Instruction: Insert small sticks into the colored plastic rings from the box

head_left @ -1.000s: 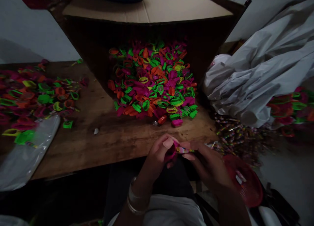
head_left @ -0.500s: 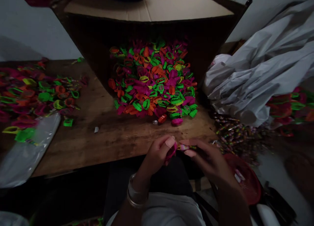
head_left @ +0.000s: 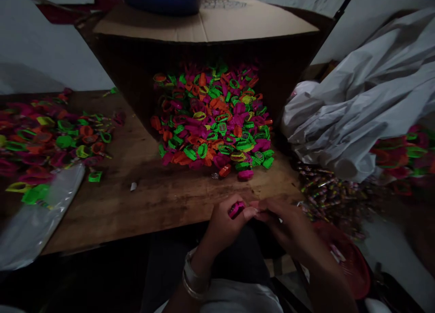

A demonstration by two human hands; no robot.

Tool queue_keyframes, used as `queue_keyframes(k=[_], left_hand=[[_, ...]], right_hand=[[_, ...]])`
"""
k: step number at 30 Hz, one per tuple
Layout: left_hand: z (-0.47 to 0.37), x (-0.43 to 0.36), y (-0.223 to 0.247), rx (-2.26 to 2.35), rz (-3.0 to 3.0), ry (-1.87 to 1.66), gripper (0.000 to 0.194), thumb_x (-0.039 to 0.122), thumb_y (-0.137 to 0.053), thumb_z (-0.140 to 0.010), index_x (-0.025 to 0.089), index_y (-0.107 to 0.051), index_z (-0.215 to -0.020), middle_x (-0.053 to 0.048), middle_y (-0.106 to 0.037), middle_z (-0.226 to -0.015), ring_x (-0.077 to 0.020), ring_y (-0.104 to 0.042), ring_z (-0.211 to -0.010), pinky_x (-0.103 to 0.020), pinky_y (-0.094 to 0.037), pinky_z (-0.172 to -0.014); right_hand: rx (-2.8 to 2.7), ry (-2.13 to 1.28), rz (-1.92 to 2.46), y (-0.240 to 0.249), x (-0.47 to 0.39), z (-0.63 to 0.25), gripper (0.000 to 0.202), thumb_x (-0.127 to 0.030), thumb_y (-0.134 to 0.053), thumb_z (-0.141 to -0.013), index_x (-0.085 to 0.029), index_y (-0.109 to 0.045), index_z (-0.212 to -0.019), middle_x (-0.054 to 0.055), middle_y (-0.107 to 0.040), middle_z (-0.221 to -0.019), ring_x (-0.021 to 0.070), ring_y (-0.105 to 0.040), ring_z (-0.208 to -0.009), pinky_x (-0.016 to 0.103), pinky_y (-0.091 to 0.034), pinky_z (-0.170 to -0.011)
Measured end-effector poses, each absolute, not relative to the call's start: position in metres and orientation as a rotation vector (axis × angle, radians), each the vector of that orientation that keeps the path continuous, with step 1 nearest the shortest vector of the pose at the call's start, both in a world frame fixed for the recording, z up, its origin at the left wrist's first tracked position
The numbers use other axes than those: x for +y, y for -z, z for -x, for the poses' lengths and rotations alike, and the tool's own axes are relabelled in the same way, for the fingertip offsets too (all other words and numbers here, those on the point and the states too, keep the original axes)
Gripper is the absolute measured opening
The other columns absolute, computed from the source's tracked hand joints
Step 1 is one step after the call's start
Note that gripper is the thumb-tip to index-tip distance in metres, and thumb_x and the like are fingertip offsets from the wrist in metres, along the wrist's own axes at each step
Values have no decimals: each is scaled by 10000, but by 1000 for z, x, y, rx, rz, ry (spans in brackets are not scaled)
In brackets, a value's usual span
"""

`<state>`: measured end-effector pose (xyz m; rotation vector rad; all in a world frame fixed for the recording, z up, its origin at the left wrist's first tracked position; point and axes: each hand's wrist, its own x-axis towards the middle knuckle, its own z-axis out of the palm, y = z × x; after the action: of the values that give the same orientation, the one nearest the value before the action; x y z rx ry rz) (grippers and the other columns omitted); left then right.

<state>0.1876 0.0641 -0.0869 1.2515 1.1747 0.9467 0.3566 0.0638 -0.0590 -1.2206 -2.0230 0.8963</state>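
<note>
Seen from above in dim light, a person sits at a wooden bench (head_left: 112,222), both hands together at its near edge, over the lap. The left hand (head_left: 222,224), with bangles (head_left: 192,279) at its wrist, has its fingers curled round a pink piece (head_left: 237,208), a small plastic loop that shows between thumb and knuckles. The right hand (head_left: 288,222) comes in from the other side, fingers drawn narrow, their tips meeting the left thumb. Whether they pinch anything is hidden; I cannot tell.

The step in hand seems to be close fingertip work on the pink piece, the left steadying it while the right works at its side. The next move, I judge, calls for a firm left hold and a small, careful pinch or push from the right, since the spot is tight and partly covered.

Beyond the hands, a cardboard box (head_left: 238,25) lies open towards the person, with a pile (head_left: 217,122) of pink, green, orange and yellow pieces spilling to its mouth. To the left is a similar heap (head_left: 64,140), with a clear bag (head_left: 57,220) just in front. To the right are a white sack (head_left: 356,100), many thin wrapped sticks (head_left: 335,186) and, lower down, a red basket (head_left: 360,272).
</note>
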Motion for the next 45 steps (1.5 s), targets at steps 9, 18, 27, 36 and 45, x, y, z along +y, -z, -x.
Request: queue_keyframes(k=[9,18,27,36,45], left_hand=[[-162,94,106,869,-468,-1228,480,609,-718,-662,163,-589,-783,28,-561,-612,-43,-396,-414,-153,-280,-354],[-111,136,142,1300,-981,-1408,381,377,-599,-830,193,-583,-1163,-94,-687,-1012,-195,-665,-869,-314,-549,-737],[-148,174,153,1670,-1555,-1273,134,71,-607,-756,167,-699,-775,-156,-535,-1240,-345,-423,-1251,-542,-292,-1084],[-145,128,132,1306,-1043,-1476,282,352,-707,-689,193,-520,-829,-49,-655,-923,-213,-659,-857,-405,-540,-799],[-162,94,116,967,-794,-1144,326,297,-747,-649,146,-610,-902,-3,-616,-792,-90,-545,-629,-183,-440,-543]], right_hand=[[-1300,-970,1330,94,72,-357,461,-340,-677,-796,-244,-594,-1239,54,-736,-1015,199,-693,-891,304,-555,-763],[-1365,-754,1704,116,74,-423,372,-470,-618,-750,-177,-710,-960,119,-744,-993,264,-701,-813,350,-548,-626],[-1700,-218,2377,150,128,-480,225,-135,-596,-665,-111,-721,-851,178,-725,-748,319,-681,-699,346,-460,-588],[-1733,-80,2171,153,145,-459,244,-91,-457,-739,-135,-647,-885,156,-684,-811,273,-642,-772,352,-458,-679],[-1217,-629,1175,96,102,-337,274,-238,-643,-800,-247,-539,-1053,15,-639,-903,168,-645,-834,308,-540,-755]])
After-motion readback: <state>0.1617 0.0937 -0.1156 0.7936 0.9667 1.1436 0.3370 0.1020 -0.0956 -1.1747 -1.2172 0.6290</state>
